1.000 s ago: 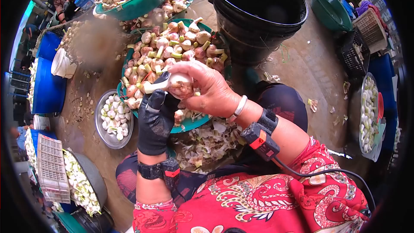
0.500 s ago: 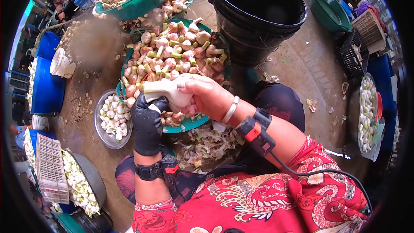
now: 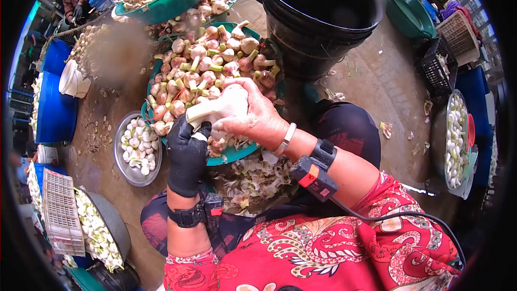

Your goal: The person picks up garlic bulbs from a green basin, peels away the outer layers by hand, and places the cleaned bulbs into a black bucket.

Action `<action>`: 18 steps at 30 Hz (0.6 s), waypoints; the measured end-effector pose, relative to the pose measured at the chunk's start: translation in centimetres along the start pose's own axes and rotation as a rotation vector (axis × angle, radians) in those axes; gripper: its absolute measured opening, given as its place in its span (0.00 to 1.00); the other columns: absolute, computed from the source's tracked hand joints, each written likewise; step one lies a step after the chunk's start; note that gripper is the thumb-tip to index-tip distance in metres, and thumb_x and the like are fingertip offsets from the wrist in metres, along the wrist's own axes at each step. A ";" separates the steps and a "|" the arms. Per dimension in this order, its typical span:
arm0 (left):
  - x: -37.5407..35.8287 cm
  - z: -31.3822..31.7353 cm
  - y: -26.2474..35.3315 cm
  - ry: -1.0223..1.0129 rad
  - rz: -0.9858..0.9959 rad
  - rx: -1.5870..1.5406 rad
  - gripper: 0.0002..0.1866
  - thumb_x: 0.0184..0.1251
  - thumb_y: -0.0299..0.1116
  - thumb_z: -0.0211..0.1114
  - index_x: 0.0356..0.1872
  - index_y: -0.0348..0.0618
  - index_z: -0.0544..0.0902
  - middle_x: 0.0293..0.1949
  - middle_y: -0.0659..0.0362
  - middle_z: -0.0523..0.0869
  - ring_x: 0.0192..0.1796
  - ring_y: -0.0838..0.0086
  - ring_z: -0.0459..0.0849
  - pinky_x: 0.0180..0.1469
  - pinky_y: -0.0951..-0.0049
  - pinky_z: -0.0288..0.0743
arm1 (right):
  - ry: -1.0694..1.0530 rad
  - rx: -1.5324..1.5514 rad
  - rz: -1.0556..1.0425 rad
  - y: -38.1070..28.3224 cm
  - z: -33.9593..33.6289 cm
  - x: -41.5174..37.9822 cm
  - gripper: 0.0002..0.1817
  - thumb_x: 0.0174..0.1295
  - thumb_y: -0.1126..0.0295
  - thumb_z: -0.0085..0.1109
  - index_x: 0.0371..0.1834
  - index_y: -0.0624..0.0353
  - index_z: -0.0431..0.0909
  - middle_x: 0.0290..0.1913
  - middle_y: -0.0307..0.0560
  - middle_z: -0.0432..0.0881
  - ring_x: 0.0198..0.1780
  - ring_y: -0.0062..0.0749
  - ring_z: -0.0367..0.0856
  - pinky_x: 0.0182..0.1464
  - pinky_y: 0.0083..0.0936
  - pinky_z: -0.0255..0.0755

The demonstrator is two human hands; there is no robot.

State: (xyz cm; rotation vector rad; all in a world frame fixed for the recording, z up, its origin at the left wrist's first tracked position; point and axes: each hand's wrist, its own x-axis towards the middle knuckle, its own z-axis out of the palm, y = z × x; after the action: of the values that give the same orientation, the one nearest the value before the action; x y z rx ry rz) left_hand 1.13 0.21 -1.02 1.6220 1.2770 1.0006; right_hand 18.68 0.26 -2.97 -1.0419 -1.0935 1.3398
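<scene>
A pale garlic bulb is held above a green tub.
The right hand wraps its fingers round the bulb; the gloved left hand seems to pinch the stem, fingertips partly hidden. A metal bowl sits beside the tub.

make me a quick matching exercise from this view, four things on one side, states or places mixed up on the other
Column one
1. left hand
2. right hand
3. held garlic bulb
4. heap of peelings

Column two
A. between the person's legs
B. bare
C. in a black glove
D. white, with a thick stem

Pairs: 1-C, 2-B, 3-D, 4-A
</scene>
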 end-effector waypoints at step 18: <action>-0.6 -3.2 -2.7 -0.030 -0.235 -0.886 0.23 0.73 0.36 0.53 0.64 0.38 0.70 0.42 0.57 0.82 0.45 0.71 0.81 0.50 0.65 0.79 | -0.356 0.509 0.295 -1.6 -2.7 -0.8 0.33 0.39 0.80 0.64 0.55 0.62 0.67 0.43 0.44 0.75 0.46 0.29 0.76 0.46 0.24 0.74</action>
State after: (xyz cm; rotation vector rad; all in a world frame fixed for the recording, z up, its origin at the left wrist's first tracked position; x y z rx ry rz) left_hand -2.84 0.41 -2.48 0.7821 0.7852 1.1540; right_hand 21.68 -0.38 -1.95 -0.6104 -0.7950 1.9709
